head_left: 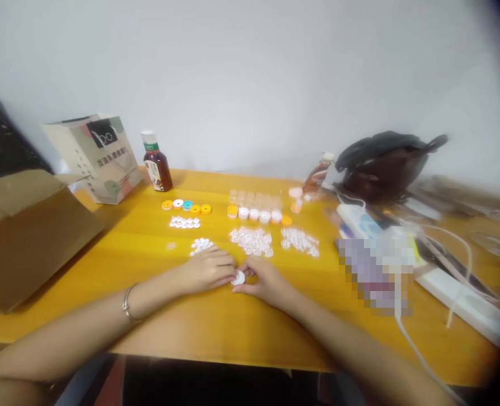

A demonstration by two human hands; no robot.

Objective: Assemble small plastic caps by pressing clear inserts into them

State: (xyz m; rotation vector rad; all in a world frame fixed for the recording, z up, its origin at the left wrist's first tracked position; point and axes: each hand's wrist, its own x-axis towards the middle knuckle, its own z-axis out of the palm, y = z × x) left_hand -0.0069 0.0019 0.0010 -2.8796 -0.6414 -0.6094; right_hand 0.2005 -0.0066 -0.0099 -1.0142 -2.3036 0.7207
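Observation:
Both my hands meet at the middle of the yellow table point(216, 327), pinching one small white round cap point(238, 277) between their fingertips. My left hand point(207, 269), with a bracelet on the wrist, rests on the table with its fingers curled onto the cap. My right hand point(263, 280) closes thumb and fingers on the cap's other side. Just beyond lie heaps of small white rings point(252, 241), a second heap point(299, 239), small white discs point(200, 246) and a row of coloured caps point(186, 207).
A cardboard box point(25, 237) stands at the left edge, a paper bag point(97, 158) and a dark bottle point(156, 163) behind it. A row of white caps and clear vials point(256, 207) sits mid-table. A dark bag point(380, 163), a power strip point(359, 220) and cables crowd the right.

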